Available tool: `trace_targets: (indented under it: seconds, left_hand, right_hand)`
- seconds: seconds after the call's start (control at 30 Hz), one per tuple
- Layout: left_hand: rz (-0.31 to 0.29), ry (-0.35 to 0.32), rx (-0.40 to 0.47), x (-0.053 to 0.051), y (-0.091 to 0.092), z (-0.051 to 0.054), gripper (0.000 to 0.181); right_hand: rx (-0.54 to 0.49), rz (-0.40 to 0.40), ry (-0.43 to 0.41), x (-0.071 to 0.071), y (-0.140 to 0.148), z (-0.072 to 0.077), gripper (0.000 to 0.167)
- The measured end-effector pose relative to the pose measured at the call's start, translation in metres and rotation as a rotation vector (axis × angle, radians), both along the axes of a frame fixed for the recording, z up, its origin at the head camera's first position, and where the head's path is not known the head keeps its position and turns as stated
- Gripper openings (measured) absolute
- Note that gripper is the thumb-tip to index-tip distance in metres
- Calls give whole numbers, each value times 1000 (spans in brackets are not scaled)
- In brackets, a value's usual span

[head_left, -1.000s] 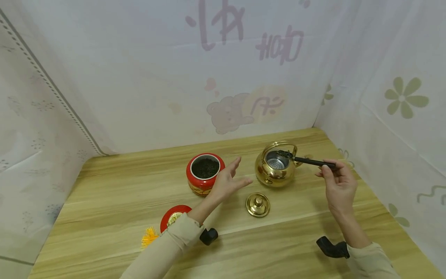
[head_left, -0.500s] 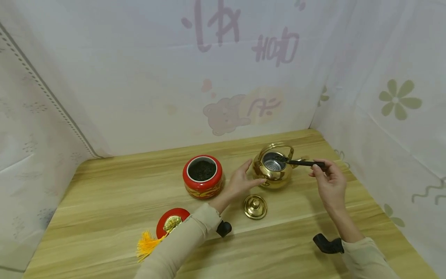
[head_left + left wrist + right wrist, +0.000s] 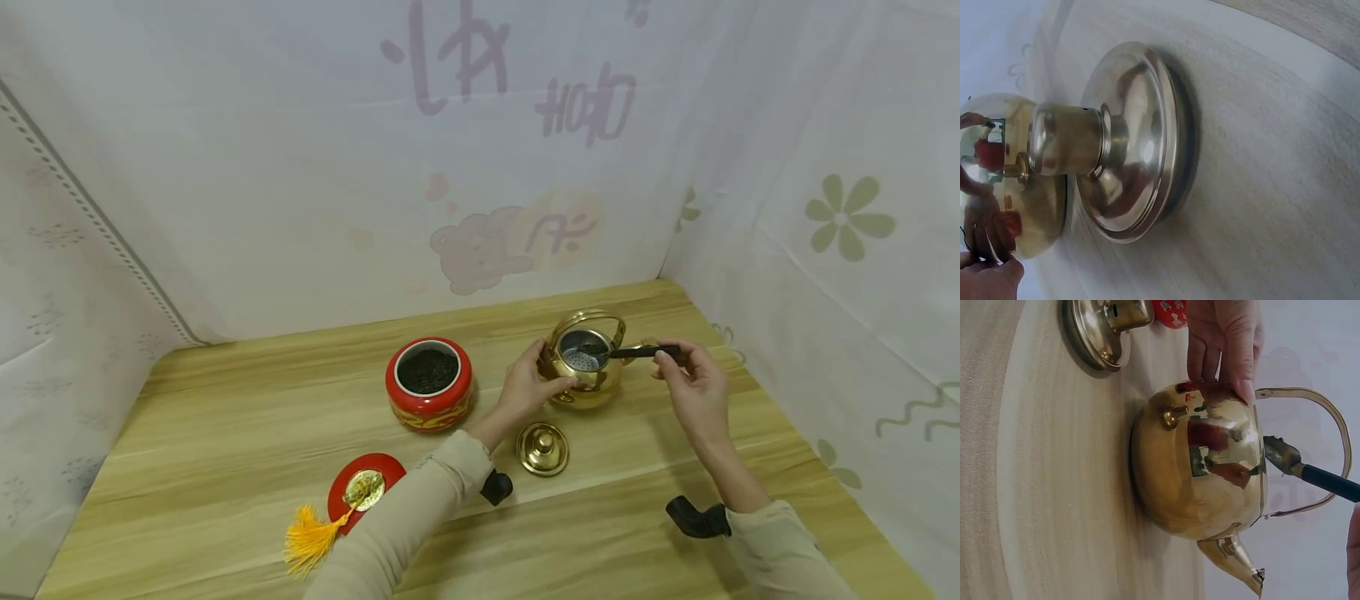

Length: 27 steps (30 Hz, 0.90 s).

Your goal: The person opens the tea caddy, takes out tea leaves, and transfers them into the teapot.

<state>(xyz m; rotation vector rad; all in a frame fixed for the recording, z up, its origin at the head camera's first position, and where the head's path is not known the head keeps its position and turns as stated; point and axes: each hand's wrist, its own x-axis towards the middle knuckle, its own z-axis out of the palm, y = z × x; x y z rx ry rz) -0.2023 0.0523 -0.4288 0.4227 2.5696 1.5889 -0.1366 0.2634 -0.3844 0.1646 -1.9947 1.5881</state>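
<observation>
A gold teapot [image 3: 588, 387] stands on the table with its strainer showing inside the uncovered mouth. My left hand [image 3: 525, 383] holds the pot's left side, thumb near the rim in the right wrist view, the other fingers partly hidden. My right hand [image 3: 697, 387] pinches the black handle of a tea scoop [image 3: 1325, 481]. Its bowl carries dark tea leaves and dips into the teapot's mouth, above the strainer. Left of the pot sits a red jar [image 3: 431, 408] full of dark tea leaves. The gold teapot lid [image 3: 1129, 144] lies on the table in front of the pot.
A red jar lid [image 3: 363, 492] with a yellow tassel [image 3: 309, 537] lies at the front left, partly behind the left sleeve. Printed cloth walls [image 3: 300, 208] enclose the wooden table [image 3: 225, 433] at the back and sides. The teapot's spout [image 3: 1235, 562] points right.
My left hand has moved right, from beside the red jar to the teapot's side, and now holds it. The scoop has come slightly lower into the pot's mouth.
</observation>
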Motion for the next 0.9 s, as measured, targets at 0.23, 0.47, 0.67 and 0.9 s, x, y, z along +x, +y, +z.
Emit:
trace_targets:
  seconds: [0.23, 0.47, 0.67, 0.9]
  left_hand:
    - [20, -9, -6, 0, 1, -2, 82]
    - [25, -26, -7, 1, 1, -1, 83]
    - [25, -9, -21, 0, 1, -1, 82]
    - [15, 0, -48, 1, 0, 1, 81]
  right_hand:
    - [12, -39, -57, -7, 1, -2, 19]
    - [44, -45, -55, -9, 0, 0, 20]
    - [25, -63, -100, -8, 1, 1, 20]
    - [-16, -29, -65, 1, 1, 1, 13]
